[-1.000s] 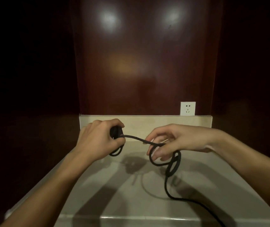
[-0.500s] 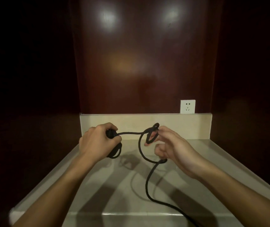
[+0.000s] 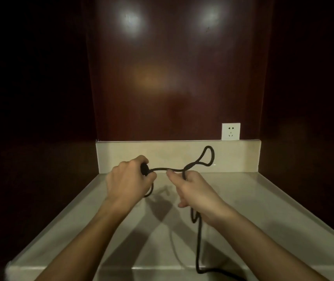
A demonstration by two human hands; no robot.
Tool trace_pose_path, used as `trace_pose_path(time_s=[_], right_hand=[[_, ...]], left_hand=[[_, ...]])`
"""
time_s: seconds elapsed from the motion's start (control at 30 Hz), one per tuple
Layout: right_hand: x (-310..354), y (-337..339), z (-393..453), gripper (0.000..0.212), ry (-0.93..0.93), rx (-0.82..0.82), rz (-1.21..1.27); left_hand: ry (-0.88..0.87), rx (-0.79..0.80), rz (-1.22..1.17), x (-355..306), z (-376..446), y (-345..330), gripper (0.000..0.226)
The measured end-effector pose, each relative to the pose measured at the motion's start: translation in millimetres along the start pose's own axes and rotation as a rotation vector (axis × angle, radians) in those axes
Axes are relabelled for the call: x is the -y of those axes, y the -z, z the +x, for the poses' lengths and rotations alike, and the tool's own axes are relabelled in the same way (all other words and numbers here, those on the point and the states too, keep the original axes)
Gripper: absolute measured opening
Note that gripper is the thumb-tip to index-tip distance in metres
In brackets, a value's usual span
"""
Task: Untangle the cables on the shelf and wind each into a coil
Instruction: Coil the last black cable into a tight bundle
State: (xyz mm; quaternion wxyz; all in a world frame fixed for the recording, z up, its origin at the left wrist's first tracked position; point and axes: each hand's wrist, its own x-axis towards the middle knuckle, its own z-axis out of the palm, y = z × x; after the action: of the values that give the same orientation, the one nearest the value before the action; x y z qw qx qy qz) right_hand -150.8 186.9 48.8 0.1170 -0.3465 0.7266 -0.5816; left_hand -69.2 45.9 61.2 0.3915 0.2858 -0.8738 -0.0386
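Winding is judged to be at an early stage. A few turns of the black cable (image 3: 163, 169) are gripped in the closed left hand (image 3: 128, 180), above the shelf (image 3: 263, 209) near its back edge. A short span is stretched to the right hand (image 3: 193, 191), whose fingers are curled round the cable; one loop stands up beyond it. The remaining length is trailed over the front edge, uncoiled. Open room is available toward the right edge and front corners.

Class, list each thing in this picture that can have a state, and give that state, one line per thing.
black cable: held in the air between both hands, loop sticking up past the right hand, tail trailing off the shelf's front edge
left hand: grips the cable's end
right hand: curled round the cable
wall socket: nothing plugged in
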Motion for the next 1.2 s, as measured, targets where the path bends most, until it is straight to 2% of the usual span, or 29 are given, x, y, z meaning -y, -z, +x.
trace_pose_path(time_s=[0.1, 0.2, 0.27, 0.33, 0.4, 0.43, 0.5, 0.6, 0.67, 0.73, 0.8, 0.87, 0.97, 1.13, 1.2], right_hand=[[9, 35, -10, 0.040, 0.271, 0.007, -0.339], [12, 76, -11, 0.043, 0.531, 0.137, -0.611], [11, 94, -5, 0.048, 0.523, 0.206, -0.601], [10, 103, 0, 0.048, 0.408, 0.296, -0.385], [8, 105, 3, 0.045, 0.271, 0.312, -0.234], [5, 105, 6, 0.045, 0.231, 0.267, -0.261], [-1, 102, 11, 0.036, 0.265, 0.091, -0.499], [-6, 90, 11, 0.031, 0.488, -0.208, -0.994], [3, 80, 11, 0.032, 0.615, -0.329, -1.148], [10, 79, 14, 0.030, 0.635, -0.309, -1.107], [5, 90, 21, 0.030, 0.642, -0.173, -1.060], [-5, 101, 26, 0.031, 0.654, -0.028, -0.961], [-9, 107, 15, 0.024, 0.447, 0.223, -0.674], [-12, 105, 5, 0.040, 0.414, 0.216, -0.564], [-13, 107, 4, 0.034, 0.368, 0.217, -0.548]], left_hand=[[-0.029, 0.073, 0.149, 21, 9, 2, 0.041], [-0.084, 0.157, 0.219, 37, 11, 3, 0.041], [-0.123, 0.169, 0.247, 40, 12, 5, 0.040], [-0.126, 0.157, 0.270, 39, 14, 4, 0.040], [-0.122, 0.137, 0.305, 37, 16, 2, 0.041], [-0.128, 0.134, 0.322, 36, 16, 0, 0.040], [-0.153, 0.140, 0.343, 34, 10, -5, 0.038], [-0.251, 0.172, 0.353, 24, -2, -11, 0.036], [-0.358, 0.175, 0.310, 14, -7, -12, 0.035], [-0.475, 0.219, 0.169, 7, -9, -7, 0.039], [-0.589, 0.316, -0.023, 5, -11, 0, 0.053], [-0.689, 0.367, -0.105, 4, -16, 7, 0.065], [-0.797, 0.388, -0.119, -8, -27, 15, 0.066], [-1.026, 0.341, -0.211, -31, -46, 31, 0.048], [-1.046, 0.376, -0.272, -36, -50, 34, 0.040]])
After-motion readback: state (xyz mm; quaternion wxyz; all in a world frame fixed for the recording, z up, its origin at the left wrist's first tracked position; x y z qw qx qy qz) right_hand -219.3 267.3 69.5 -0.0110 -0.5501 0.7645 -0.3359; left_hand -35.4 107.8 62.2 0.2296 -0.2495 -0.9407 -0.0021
